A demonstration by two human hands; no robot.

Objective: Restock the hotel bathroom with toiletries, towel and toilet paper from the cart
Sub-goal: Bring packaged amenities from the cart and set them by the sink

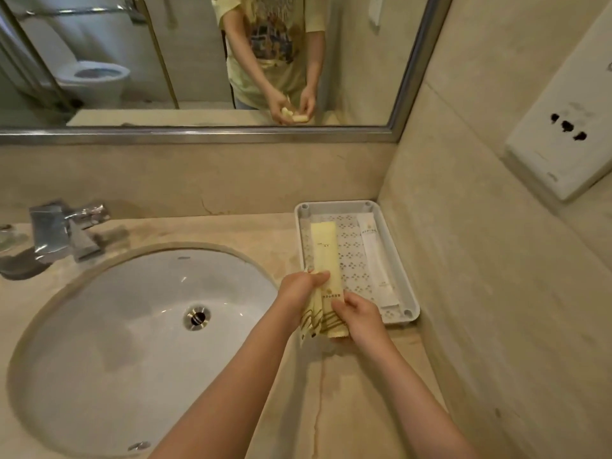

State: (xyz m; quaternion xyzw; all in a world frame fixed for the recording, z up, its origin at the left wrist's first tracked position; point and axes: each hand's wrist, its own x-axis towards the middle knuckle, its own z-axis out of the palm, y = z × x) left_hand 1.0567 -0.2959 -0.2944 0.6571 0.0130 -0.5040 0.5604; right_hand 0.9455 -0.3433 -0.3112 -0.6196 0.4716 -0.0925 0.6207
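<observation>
Head view: on the desk [347, 392], at 3 o'clock of the sink [116, 326], sits a grey tray [408, 279]. A long yellow packet [326, 253] lies partly in it, at 9 o'clock of a white sachet [372, 253]. The right hand [362, 318] pinches the packet's near end in its fingers. The left hand [298, 289] curls its fingers round a second yellow packet [309, 321].

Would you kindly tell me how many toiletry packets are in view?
3. A white packet lies in the tray, right side; one yellow packet reaches from the tray to the right hand; a second yellow packet is in the left hand. Others may hide beneath.
</observation>
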